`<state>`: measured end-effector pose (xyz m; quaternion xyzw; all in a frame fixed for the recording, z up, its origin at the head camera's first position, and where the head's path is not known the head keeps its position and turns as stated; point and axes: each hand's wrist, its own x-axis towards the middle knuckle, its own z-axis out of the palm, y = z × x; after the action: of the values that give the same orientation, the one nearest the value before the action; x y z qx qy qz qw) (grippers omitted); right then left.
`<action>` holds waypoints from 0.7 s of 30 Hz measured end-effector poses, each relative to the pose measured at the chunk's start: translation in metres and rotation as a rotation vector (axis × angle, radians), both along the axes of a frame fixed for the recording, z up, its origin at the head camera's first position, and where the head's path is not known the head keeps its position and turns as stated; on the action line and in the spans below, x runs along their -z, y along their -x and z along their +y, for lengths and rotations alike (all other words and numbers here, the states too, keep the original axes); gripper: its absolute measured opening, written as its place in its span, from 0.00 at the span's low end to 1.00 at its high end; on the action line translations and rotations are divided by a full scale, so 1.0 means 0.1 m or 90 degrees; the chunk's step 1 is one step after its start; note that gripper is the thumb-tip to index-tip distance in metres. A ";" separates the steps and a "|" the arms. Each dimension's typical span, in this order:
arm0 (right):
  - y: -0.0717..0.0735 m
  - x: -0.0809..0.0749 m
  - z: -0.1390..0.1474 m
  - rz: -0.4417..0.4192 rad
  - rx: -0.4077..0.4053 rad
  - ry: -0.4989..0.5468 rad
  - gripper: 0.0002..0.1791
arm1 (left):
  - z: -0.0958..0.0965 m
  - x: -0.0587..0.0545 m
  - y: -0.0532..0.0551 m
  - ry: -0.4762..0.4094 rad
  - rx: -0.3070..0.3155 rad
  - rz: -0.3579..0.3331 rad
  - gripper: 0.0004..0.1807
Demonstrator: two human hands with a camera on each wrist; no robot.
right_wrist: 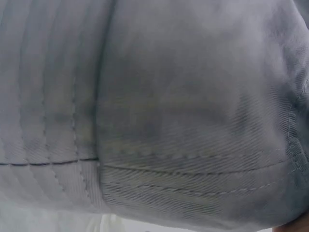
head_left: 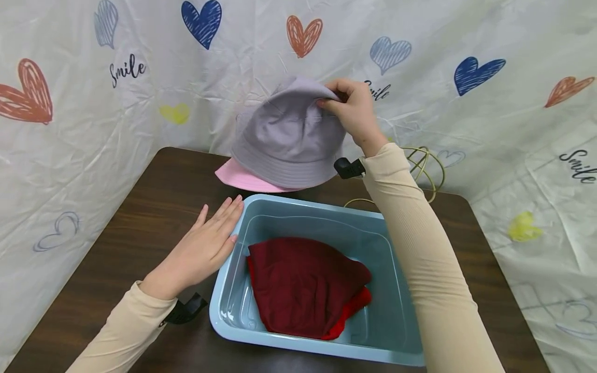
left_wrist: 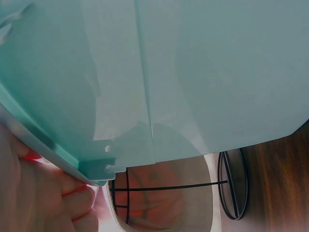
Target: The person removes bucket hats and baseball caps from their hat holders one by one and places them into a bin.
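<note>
Head, grey hat (head_left: pixel 291 135), pink brim (head_left: pixel 243 177) partly hidden

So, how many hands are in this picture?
2: the left hand, at the edge of the blue tub; the right hand, pinching the grey hat. Neither looks hidden.

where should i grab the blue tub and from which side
Take the blue tub by its rim, probably from the left and right sides together: it is wide and open-topped, with a lip to hook under. The left hand rests at the left rim, but the right hand holds the grey hat and would need freeing.
</note>
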<state>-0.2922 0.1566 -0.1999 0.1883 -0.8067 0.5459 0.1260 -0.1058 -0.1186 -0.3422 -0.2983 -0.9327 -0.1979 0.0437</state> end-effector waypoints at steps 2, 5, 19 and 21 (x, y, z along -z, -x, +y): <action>-0.04 -0.01 0.07 0.004 0.006 0.007 0.04 | 0.00 -0.01 0.00 -0.003 0.001 -0.001 0.33; -0.10 0.00 0.16 0.007 0.010 0.002 0.04 | 0.00 -0.01 0.00 -0.006 0.003 -0.001 0.33; -0.24 0.05 0.26 0.013 -0.018 -0.019 0.04 | 0.02 -0.03 -0.02 0.004 -0.003 0.001 0.33; -0.25 0.06 0.28 0.014 -0.022 -0.022 0.04 | 0.01 -0.04 -0.02 0.010 -0.006 0.002 0.33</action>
<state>-0.2671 0.1849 -0.2056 0.2103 -0.8111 0.5320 0.1220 -0.1036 -0.1176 -0.3380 -0.2945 -0.9356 -0.1899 0.0438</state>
